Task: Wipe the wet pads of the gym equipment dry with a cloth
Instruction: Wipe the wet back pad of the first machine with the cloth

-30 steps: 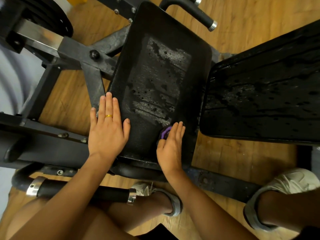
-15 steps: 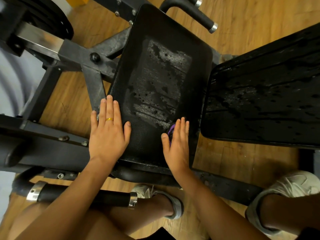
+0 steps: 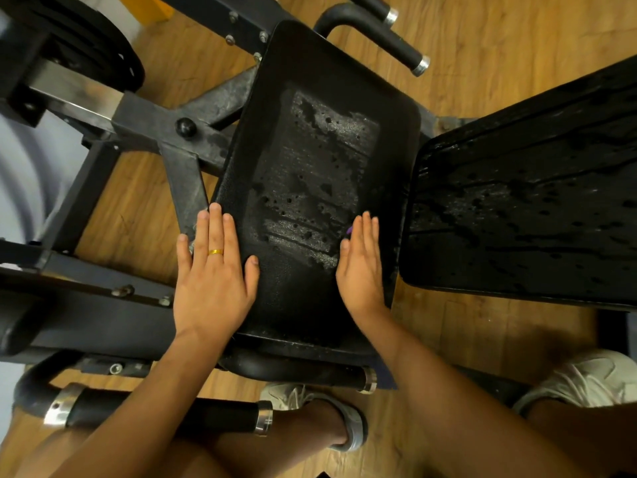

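- Left hand (image 3: 213,270): flat, fingers straight, resting on the near left edge of the seat pad (image 3: 310,150).
- Right hand (image 3: 360,267): fingers straight, pressing the purple cloth (image 3: 349,230), hidden but for a sliver, onto the pad's right side.
- Second pad (image 3: 524,208), right: water-beaded, cut off by the frame.

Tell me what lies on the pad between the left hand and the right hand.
In the head view, only bare pad lies between the left hand and the right hand, with a glistening wet patch on it.
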A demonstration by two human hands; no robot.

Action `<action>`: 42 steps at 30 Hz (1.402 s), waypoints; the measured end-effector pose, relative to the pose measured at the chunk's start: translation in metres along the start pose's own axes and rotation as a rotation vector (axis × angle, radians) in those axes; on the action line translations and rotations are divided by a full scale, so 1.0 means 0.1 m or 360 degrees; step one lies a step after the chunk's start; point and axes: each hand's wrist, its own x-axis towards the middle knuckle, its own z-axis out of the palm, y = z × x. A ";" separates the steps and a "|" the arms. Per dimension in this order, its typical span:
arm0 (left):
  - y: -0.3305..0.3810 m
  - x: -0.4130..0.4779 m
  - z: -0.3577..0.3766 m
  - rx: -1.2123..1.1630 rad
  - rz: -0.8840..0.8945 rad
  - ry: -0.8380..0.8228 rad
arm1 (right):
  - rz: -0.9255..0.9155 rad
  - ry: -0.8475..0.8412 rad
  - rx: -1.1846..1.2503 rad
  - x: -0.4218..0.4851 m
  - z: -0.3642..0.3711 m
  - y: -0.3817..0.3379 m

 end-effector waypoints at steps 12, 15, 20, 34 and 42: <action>0.02 0.01 -0.02 0.0031 0.0028 0.0006 | 0.0120 -0.0019 0.0039 -0.16 -0.06 -0.07; 0.01 0.01 -0.02 0.0021 0.0034 0.0014 | 0.0118 0.0006 0.0091 -0.08 -0.05 -0.02; 0.02 0.02 -0.01 0.0013 0.0025 -0.0002 | 0.0105 0.0067 0.0089 0.67 -0.11 0.07; 0.02 0.02 -0.04 0.0032 0.0067 -0.0009 | 0.0101 0.0036 -0.0004 0.73 -0.19 0.15; 0.02 0.04 0.01 -0.0007 0.0060 0.0033 | 0.0191 0.0103 -0.0027 1.68 -0.22 0.22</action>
